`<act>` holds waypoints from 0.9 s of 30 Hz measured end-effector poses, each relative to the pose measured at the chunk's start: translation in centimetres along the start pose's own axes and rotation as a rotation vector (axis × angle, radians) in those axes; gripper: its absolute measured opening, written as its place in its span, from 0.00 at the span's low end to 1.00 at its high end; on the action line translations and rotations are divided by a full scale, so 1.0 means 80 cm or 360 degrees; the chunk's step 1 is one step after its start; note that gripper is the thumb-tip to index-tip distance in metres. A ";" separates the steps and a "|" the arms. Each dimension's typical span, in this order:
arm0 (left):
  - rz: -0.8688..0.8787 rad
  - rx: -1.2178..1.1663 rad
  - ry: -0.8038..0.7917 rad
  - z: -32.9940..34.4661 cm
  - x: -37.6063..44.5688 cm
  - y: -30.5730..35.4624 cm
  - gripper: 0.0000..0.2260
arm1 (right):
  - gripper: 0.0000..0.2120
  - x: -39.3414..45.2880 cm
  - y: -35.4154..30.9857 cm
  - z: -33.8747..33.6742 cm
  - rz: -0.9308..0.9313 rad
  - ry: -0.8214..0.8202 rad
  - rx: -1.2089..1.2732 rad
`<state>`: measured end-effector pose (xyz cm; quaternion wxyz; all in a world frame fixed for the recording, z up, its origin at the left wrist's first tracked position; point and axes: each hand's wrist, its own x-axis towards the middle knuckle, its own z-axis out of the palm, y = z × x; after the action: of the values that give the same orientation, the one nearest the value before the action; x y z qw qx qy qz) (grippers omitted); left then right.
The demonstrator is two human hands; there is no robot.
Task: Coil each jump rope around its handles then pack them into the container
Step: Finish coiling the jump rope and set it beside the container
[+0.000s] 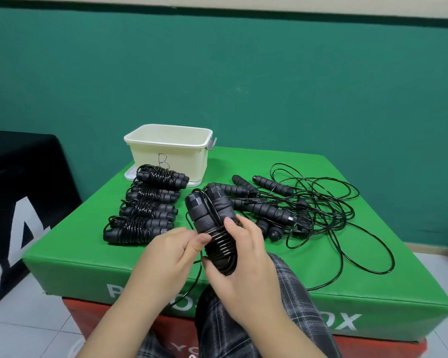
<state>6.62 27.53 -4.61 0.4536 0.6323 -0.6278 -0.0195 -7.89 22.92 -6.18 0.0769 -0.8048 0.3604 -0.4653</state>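
Jump rope (212, 223) in the head view: held above the near edge of the green box (88, 254), its paired handles gripped by the right hand (246, 267), evidently to keep them parallel for winding. The left hand (173, 251) pinches the cord beside the coils, apparently to tension each turn. Four coiled ropes (148, 202) lie beside the container (168, 148), staged for packing.

bench (93, 244): green padded top, stacked on a red block | far left: cream container (166, 153) on its lid | front of it: four coiled jump ropes (145, 205) in a row | right: uncoiled jump ropes (308, 208), tangled, cords looping to the near edge
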 end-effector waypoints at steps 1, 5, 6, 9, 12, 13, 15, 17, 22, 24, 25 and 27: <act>-0.0020 0.0052 -0.0018 0.000 -0.003 -0.001 0.26 | 0.29 0.001 0.000 0.000 0.0034 0.0023 0.0046; -0.0101 0.0562 -0.0173 0.000 -0.014 -0.004 0.33 | 0.30 0.005 0.005 -0.006 0.0273 0.0130 0.0280; -0.0123 0.0560 -0.0216 0.001 -0.015 -0.007 0.36 | 0.30 0.006 0.006 -0.006 0.0294 0.0112 0.0297; -0.0156 0.0487 -0.0289 0.002 -0.016 -0.014 0.29 | 0.28 0.007 0.004 -0.005 0.0250 0.0071 0.0258; -0.0269 0.0106 -0.0184 0.003 -0.015 -0.007 0.07 | 0.27 0.006 0.002 -0.004 0.0241 0.0053 0.0204; -0.0270 -0.0004 -0.0166 0.004 -0.013 -0.004 0.09 | 0.27 0.005 0.002 -0.004 0.0228 0.0053 0.0172; -0.0179 -0.0105 -0.0122 0.005 -0.010 0.003 0.14 | 0.27 0.004 0.002 -0.003 0.0178 0.0055 0.0097; -0.0080 -0.0188 -0.0119 0.008 -0.009 0.011 0.19 | 0.27 0.003 0.002 -0.002 0.0140 0.0056 0.0045; -0.0033 -0.0138 -0.0065 0.007 -0.007 0.010 0.16 | 0.28 0.001 0.001 -0.005 0.0203 0.0018 0.0188; 0.0013 -0.0057 -0.0045 0.003 -0.006 0.009 0.13 | 0.28 0.001 -0.002 -0.009 0.0236 -0.0047 0.0374; 0.0026 -0.0047 -0.0025 0.001 -0.004 0.008 0.12 | 0.27 0.002 -0.004 -0.012 0.0272 -0.0081 0.0494; -0.0001 -0.0032 0.0035 0.002 -0.001 0.006 0.13 | 0.28 0.003 -0.004 -0.017 0.0360 -0.0110 0.0723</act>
<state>6.15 27.59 -4.44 0.4669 0.6279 -0.6224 -0.0189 -8.73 23.31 -5.14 0.3194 -0.7369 0.3315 -0.4950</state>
